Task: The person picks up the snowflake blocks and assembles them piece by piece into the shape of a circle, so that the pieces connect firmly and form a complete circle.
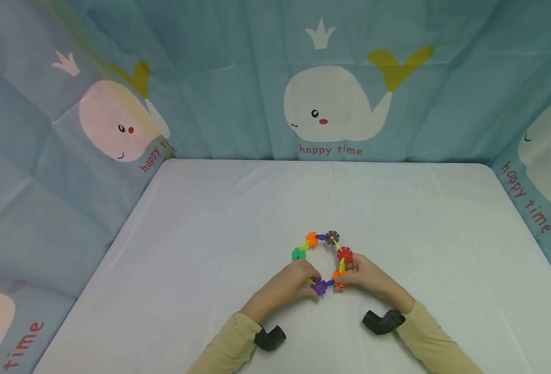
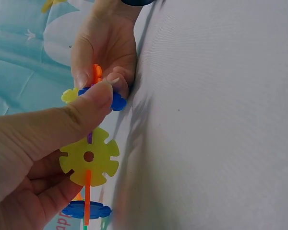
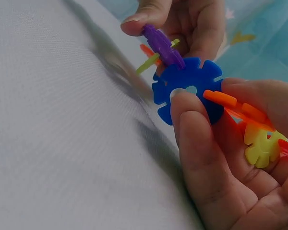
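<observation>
Notched plastic discs, slotted edge to edge, form a ring held low over the white table in the head view. My left hand (image 1: 287, 284) pinches the purple disc (image 1: 320, 287) at the ring's near side. Beside that hand, a yellow disc (image 2: 102, 160) shows in the left wrist view. From the right, my right hand (image 1: 374, 279) holds the blue disc (image 3: 197, 72) and the orange disc (image 3: 245, 113) slotted into it. Purple and blue meet at their edges between the hands. Farther round are a red disc (image 1: 344, 254), a brown disc (image 1: 332, 237) and a green disc (image 1: 298, 254).
The white table (image 1: 210, 234) spreads around the hands. Blue curtains (image 1: 238, 93) printed with whales stand along its back and sides. A black curved piece (image 1: 271, 338) sits by the left wrist, another black curved piece (image 1: 383, 322) by the right.
</observation>
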Action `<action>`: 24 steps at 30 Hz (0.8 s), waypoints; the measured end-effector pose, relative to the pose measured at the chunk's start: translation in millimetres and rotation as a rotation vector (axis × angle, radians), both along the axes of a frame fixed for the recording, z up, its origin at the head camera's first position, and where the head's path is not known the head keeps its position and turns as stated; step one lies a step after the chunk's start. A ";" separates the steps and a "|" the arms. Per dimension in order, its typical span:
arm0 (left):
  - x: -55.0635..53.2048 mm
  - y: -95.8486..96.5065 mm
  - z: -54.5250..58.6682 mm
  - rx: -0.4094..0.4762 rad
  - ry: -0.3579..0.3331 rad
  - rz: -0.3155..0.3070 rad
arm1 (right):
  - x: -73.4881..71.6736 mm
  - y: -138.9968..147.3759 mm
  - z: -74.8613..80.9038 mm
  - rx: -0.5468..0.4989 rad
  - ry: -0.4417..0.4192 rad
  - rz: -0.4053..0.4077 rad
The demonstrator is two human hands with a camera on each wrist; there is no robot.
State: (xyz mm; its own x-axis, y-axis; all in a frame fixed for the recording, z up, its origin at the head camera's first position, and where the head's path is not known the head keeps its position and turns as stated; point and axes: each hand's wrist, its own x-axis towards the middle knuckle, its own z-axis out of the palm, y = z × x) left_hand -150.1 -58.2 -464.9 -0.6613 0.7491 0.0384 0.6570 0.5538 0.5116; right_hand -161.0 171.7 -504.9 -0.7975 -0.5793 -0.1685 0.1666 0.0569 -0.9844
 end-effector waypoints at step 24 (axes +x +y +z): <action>-2.5 -2.9 4.5 -0.015 -0.126 0.044 | -1.9 1.1 -1.4 -0.272 -0.171 0.060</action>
